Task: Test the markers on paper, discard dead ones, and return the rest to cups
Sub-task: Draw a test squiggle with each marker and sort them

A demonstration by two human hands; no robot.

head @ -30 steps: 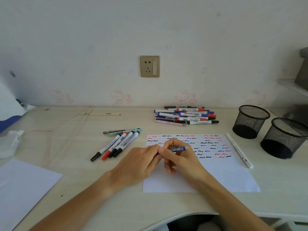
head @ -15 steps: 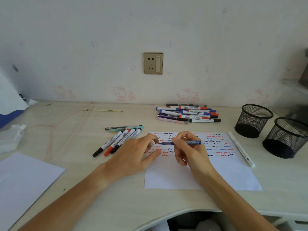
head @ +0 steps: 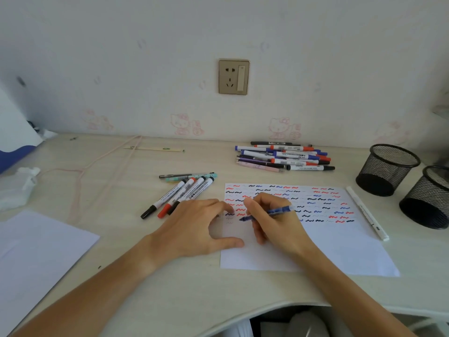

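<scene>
Right hand (head: 274, 222) now lowered blue pen (head: 269, 212) tip onto paper (head: 340, 251).

A wall socket (head: 233, 77) above; crumpled tissue (head: 18, 187) far left.

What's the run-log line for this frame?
phase: testing | right hand: grips blue pen, tip at test paper | left hand: steadies paper edge | mesh cups: look empty

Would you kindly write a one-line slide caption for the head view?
Right hand puts a blue pen to the squiggle-covered test sheet while the left hand steadies its edge.
</scene>
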